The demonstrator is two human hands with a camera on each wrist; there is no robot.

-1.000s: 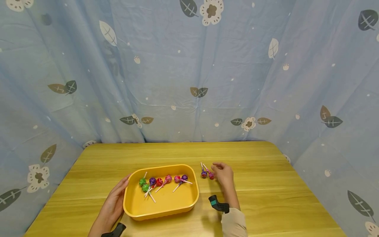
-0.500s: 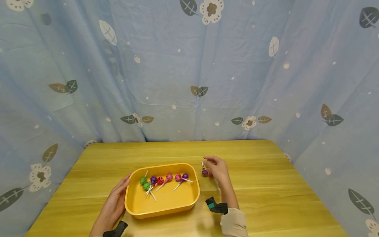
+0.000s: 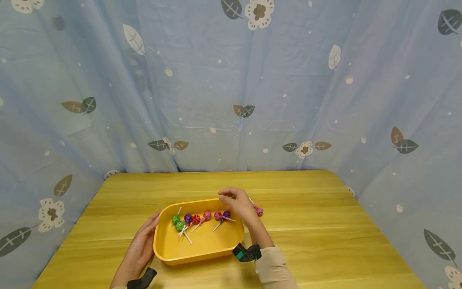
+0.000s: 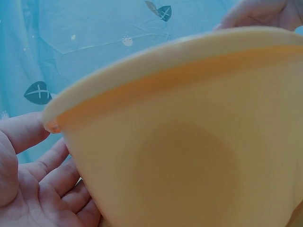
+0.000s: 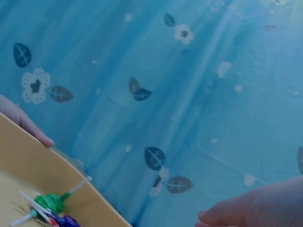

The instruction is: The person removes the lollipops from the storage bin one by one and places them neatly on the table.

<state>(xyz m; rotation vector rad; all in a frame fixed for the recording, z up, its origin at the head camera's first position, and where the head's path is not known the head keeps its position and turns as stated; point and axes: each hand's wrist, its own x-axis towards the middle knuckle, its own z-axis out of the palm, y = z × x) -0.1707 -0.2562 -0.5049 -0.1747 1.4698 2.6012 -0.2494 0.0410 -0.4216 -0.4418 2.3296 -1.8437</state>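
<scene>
A yellow plastic tray (image 3: 198,257) with tall walls stands on the table, holding several wrapped lollipops, among them a green one (image 3: 179,226), a red one (image 3: 196,219) and a pink one (image 3: 207,216). My left hand (image 3: 140,243) rests along the tray's left outer wall, fingers fairly straight, fingertips at the rim in the left wrist view. My right hand (image 3: 236,204) hangs over the tray's far right corner. Its thumb and fingers pinch a lollipop, mostly hidden, with a bit of white stick (image 3: 231,197) showing. Right of this hand, a pink lollipop (image 3: 259,211) lies on the table.
The wood-grain table (image 3: 317,224) extends around the tray. Behind it and at both sides hangs a blue curtain (image 3: 202,92) with leaf and flower prints. Both wrists wear black camera mounts (image 3: 247,253).
My right hand has moved left from beside the two lollipops on the table to the tray's far right corner. The purple lollipop no longer shows on the table. My left hand stays at the tray.
</scene>
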